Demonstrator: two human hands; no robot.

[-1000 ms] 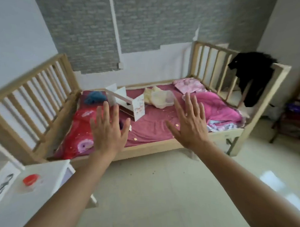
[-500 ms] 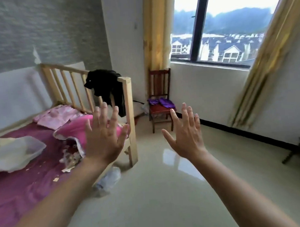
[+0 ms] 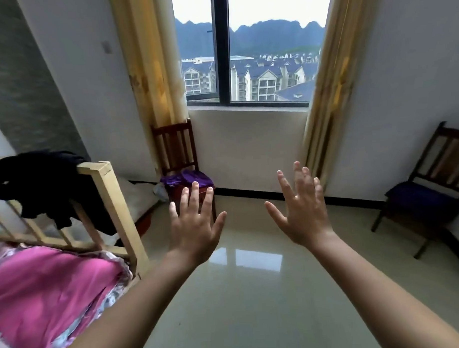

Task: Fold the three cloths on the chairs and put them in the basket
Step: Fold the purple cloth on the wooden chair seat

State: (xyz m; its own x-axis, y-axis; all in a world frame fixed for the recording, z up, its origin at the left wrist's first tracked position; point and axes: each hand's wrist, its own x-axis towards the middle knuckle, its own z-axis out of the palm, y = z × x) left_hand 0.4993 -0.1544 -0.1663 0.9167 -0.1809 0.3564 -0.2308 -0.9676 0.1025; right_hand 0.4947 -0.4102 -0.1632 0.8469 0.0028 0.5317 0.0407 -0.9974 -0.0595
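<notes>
The left hand (image 3: pixel 196 227) and right hand (image 3: pixel 302 213) stay raised, fingers (image 3: pixel 195 198) spread, holding nothing; the view has swung from the bed (image 3: pixel 45 284) to the window (image 3: pixel 245 56), revealing a purple cloth (image 3: pixel 187 179) on the window chair (image 3: pixel 175 147) and seemingly a dark blue cloth (image 3: pixel 421 198) on the corner chair (image 3: pixel 446 156); no basket shows; fetching probably comes next.

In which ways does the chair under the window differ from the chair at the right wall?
The window chair holds a bright purple cloth; the wall chair holds a dark blue cloth. The window chair stands beside the left curtain; the wall chair stands alone. The left hand overlaps the window chair's front; no hand covers the wall chair. Both are dark wood with slatted backs.
</notes>
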